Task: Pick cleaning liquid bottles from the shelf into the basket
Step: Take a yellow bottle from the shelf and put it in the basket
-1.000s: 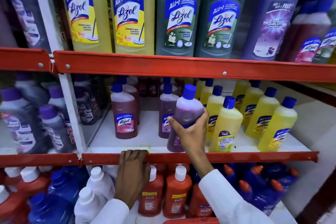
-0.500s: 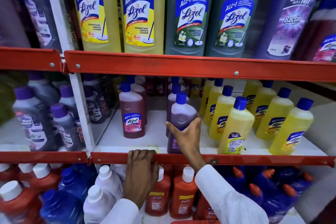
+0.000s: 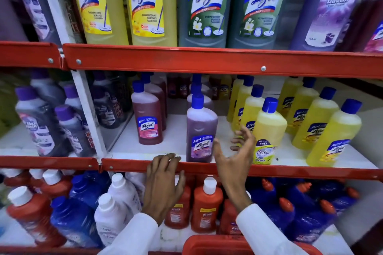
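A purple Lizol bottle (image 3: pixel 201 130) with a blue cap stands upright at the front of the middle shelf (image 3: pixel 207 168). My right hand (image 3: pixel 236 155) hovers just right of it, fingers spread, holding nothing. To the hand's right stands a yellow Bactin floor cleaner bottle (image 3: pixel 268 130). My left hand (image 3: pixel 163 180) rests on the red front rail of that shelf, fingers curled over its edge. The rim of a red basket (image 3: pixel 209 244) shows at the bottom, below my right sleeve.
A reddish Lizol bottle (image 3: pixel 148 118) stands left of the purple one, and several yellow bottles (image 3: pixel 323 126) fill the right. Large Lizol bottles (image 3: pixel 205 4) line the top shelf. Orange, white and blue bottles (image 3: pixel 205 205) crowd the bottom shelf.
My right hand set the purple bottle upright on the shelf, let go of it and pulled away to the right, fingers spread. The left hand stayed on the rail.
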Demonstrator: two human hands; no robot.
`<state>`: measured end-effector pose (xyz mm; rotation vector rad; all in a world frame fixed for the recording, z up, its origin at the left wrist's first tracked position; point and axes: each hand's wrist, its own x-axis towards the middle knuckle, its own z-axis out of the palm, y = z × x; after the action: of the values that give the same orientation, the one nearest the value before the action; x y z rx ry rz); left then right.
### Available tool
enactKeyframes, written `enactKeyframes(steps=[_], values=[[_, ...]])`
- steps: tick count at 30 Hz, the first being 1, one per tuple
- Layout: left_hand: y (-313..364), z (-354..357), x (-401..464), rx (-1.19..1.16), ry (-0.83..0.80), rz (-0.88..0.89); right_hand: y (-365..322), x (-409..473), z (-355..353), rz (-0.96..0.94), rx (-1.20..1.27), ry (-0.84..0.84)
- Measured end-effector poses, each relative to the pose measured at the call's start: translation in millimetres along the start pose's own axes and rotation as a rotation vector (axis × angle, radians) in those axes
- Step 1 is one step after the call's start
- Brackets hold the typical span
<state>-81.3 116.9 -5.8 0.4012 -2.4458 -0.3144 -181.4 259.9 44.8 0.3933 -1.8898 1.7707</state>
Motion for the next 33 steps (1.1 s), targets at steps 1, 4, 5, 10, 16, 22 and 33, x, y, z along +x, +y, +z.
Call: enactKeyframes(steps=[1, 4, 5, 10, 16, 22, 33], values=[[11, 1, 1, -0.029, 0.021, 0.031, 5, 2, -10, -0.018, 0.013, 0.094], [48, 7, 6, -0.08, 0.059, 0.163, 23, 17, -35, -0.02, 0.021, 0.31], [60, 11, 9, -0.088, 0.059, 0.201, 28, 24, -43, -0.017, 0.009, 0.345], [104, 33, 25, -0.052, -0.097, 0.254, 44, 65, -60, 0.077, -0.277, 0.125], [118, 46, 30, -0.032, -0.189, 0.176, 57, 89, -75, 0.136, -0.011, -0.127], [135, 37, 34, -0.085, -0.129, 0.14, 32, 113, -115, 0.154, 0.748, -0.338], [142, 34, 28, -0.279, -0.011, 0.095, -13, 119, -148, 0.338, 1.545, -0.936]])
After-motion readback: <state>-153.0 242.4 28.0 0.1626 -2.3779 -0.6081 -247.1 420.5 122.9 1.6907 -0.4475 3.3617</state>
